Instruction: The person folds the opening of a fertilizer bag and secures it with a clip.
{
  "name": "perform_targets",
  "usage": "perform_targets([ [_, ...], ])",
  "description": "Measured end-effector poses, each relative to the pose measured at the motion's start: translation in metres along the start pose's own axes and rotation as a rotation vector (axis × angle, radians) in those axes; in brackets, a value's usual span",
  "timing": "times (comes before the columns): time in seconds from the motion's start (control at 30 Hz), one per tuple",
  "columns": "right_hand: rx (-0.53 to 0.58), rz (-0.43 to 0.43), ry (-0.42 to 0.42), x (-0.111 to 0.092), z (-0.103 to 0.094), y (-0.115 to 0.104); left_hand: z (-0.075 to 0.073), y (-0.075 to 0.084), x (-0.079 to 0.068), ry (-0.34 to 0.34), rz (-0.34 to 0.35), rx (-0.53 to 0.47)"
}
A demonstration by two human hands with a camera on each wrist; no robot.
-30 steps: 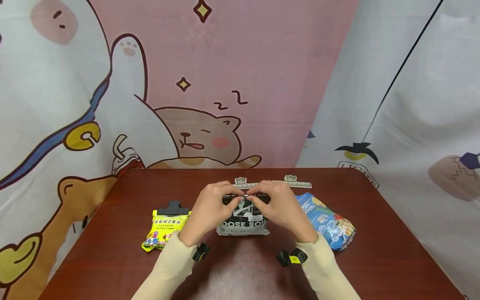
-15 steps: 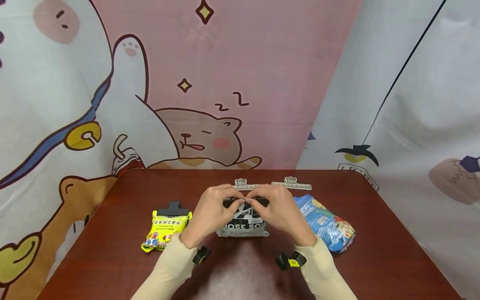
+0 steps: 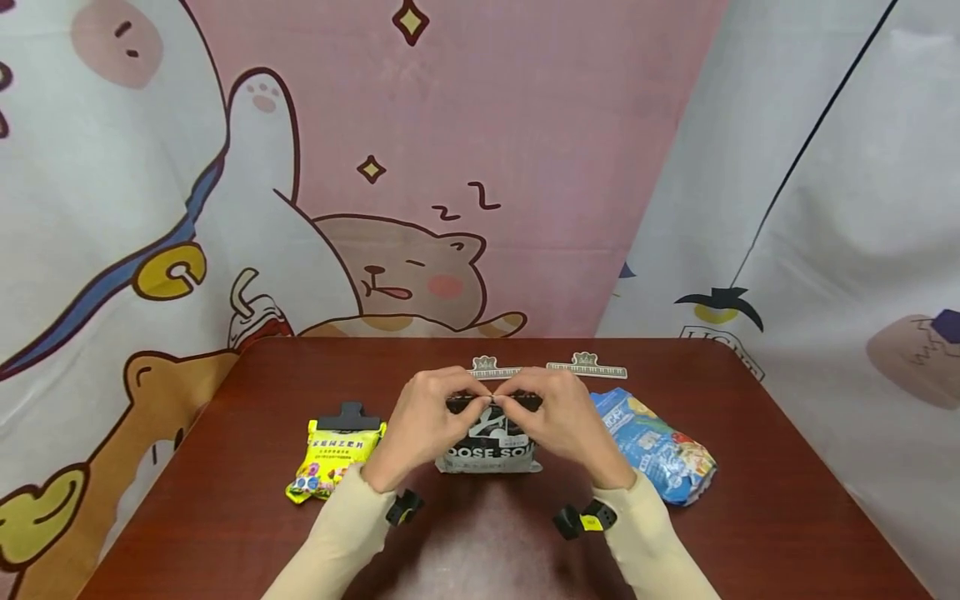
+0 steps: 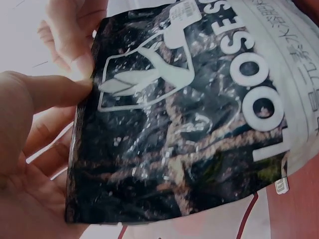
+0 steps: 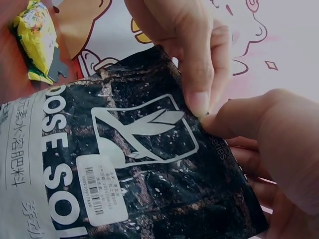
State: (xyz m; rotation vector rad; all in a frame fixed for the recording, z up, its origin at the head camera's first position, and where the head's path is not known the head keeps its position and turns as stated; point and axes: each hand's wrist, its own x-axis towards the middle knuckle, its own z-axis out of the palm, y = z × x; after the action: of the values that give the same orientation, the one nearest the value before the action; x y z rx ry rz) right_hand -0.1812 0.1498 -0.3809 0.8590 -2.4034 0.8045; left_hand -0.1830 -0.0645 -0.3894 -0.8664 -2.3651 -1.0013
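Observation:
A black and white plastic bag (image 3: pixel 491 450) printed "LOOSE SOIL" stands mid-table between both hands. My left hand (image 3: pixel 435 417) pinches its top edge between thumb and fingers, and my right hand (image 3: pixel 551 417) pinches the same edge right beside it. The two thumbs meet near the middle of that edge. In the left wrist view the bag (image 4: pixel 164 109) shows a white plant outline, with fingers behind the top edge. A barcode sticker (image 5: pixel 102 189) shows on its front in the right wrist view.
To the left lies a yellow bag (image 3: pixel 333 462) with a black clip (image 3: pixel 348 417) across its top. A blue bag (image 3: pixel 656 450) lies at the right. Two flat clips with a piano-key print, a left one (image 3: pixel 487 367) and a right one (image 3: pixel 587 367), lie behind the hands.
Both hands stay on the bag's top edge, with their thumbs drawn slightly closer together at its middle. The bags and clips on the table keep their places.

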Motion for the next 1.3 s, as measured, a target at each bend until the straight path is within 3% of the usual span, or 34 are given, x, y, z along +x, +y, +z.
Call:
perform_targets([
  [0.3, 0.069, 0.025, -0.053, 0.0, -0.004, 0.005, -0.008, -0.008, 0.002, -0.067, -0.019, -0.105],
  [0.57, 0.066, 0.001, -0.033, 0.0, -0.002, 0.008, -0.006, -0.01, 0.001, -0.031, -0.015, -0.09],
  [0.77, 0.098, 0.038, -0.028, 0.001, -0.002, 0.008, -0.004, -0.011, 0.002, -0.015, -0.028, -0.097],
  [1.03, 0.129, 0.109, -0.09, 0.0, -0.005, 0.009, -0.007, -0.019, 0.002, -0.108, -0.077, -0.2],
  [1.3, 0.144, 0.111, -0.086, 0.0, -0.009, 0.014, -0.012, -0.024, 0.004, -0.131, -0.093, -0.243],
])
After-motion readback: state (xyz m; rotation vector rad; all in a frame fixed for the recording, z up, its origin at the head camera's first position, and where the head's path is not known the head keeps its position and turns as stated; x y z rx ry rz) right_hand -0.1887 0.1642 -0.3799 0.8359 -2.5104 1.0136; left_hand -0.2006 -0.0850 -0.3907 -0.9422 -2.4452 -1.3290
